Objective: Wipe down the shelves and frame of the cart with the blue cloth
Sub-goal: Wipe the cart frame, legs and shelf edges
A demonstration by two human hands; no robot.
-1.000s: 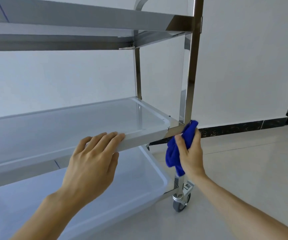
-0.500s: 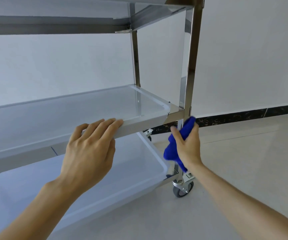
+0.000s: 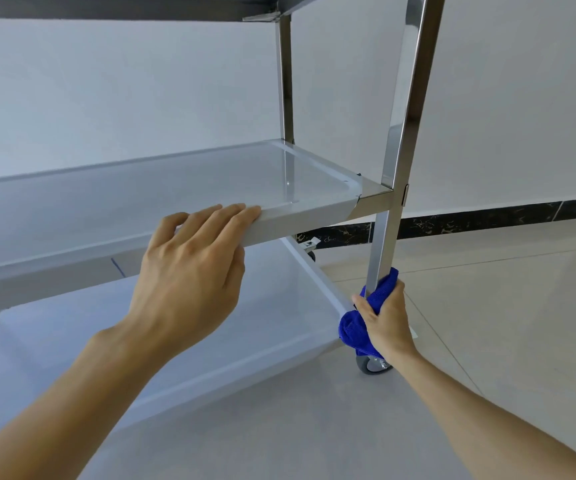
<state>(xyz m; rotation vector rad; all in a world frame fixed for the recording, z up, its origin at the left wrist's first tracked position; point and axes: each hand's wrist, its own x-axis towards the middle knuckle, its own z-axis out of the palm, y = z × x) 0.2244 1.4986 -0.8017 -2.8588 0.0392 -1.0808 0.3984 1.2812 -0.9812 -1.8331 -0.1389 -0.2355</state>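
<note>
A steel cart with white shelves fills the left and centre. Its middle shelf runs across the view, and the bottom shelf lies beneath it. My left hand rests on the middle shelf's front rim, fingers laid straight over the edge and thumb under it. My right hand grips the blue cloth wrapped around the near right steel post, low down between the two shelves. Part of the cloth is hidden by my fingers.
A grey caster wheel sits on the tiled floor just below my right hand. A second steel post stands at the back. The white wall with a dark skirting strip runs behind the cart; open floor lies to the right.
My right hand has slid the blue cloth down the near right post, from just under the middle shelf's corner to near the bottom shelf. My left hand stayed on the shelf rim.
</note>
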